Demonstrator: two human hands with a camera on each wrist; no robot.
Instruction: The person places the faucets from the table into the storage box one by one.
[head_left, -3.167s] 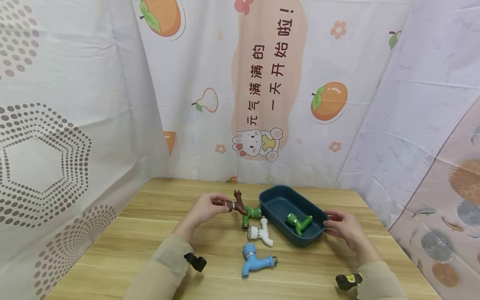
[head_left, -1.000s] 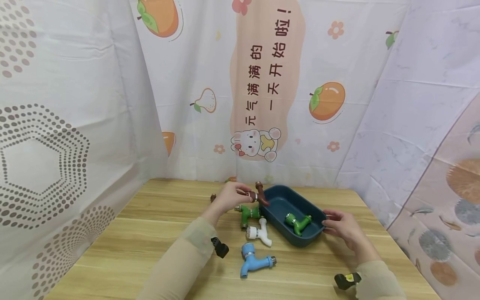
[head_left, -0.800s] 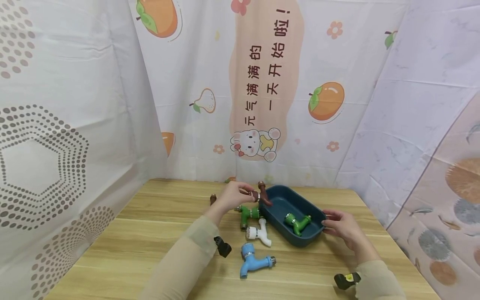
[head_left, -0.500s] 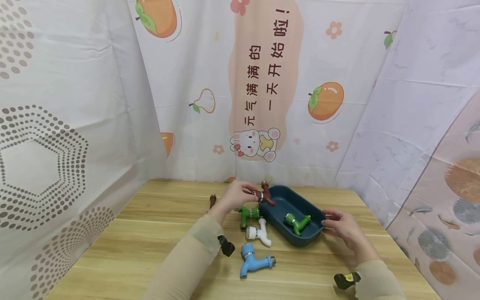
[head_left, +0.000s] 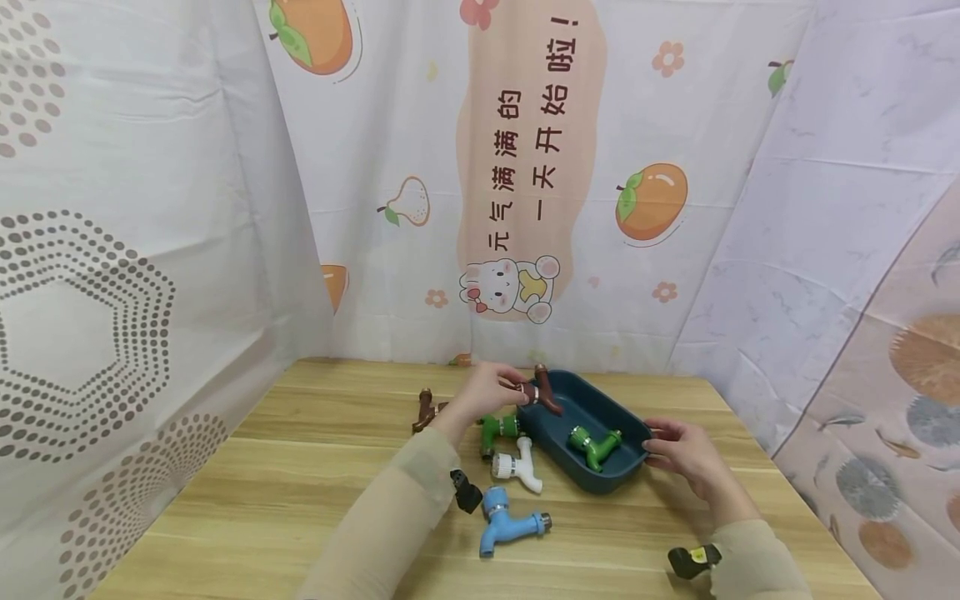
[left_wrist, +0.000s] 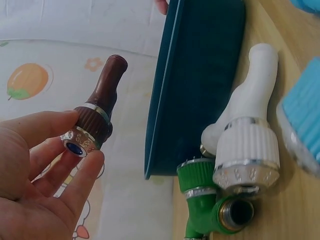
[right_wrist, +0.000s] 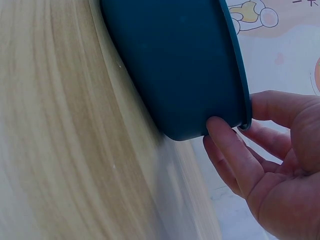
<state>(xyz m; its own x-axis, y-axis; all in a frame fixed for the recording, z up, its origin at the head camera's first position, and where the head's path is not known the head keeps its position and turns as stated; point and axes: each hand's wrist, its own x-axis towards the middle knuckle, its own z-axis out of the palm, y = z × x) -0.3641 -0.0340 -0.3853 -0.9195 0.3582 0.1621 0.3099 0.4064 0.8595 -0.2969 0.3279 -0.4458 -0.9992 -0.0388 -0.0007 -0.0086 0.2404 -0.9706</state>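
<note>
My left hand [head_left: 487, 392] pinches a brown faucet [left_wrist: 102, 100] by its ribbed handle, thumb and fingers around the knob end. In the head view this faucet hangs over the left rim of a dark teal basin [head_left: 555, 454]. Inside the basin, toward its near right end, lies a green faucet [head_left: 596, 448]. My right hand [right_wrist: 270, 160] holds the basin's right end, with the thumb on the outer wall and fingers at the rim.
Left of the basin on the wooden table [head_left: 247, 500] lie another green faucet [head_left: 498, 429], a white faucet [head_left: 521, 467] and a blue faucet [head_left: 510, 525]. A second brown faucet [head_left: 426, 410] sits behind my left forearm. Printed curtains [head_left: 420, 275] enclose the table's back and sides.
My left hand has carried the brown faucet rightward from beside the green faucet to over the basin's rim. The second brown faucet has come into sight. My right hand stays at the basin.
</note>
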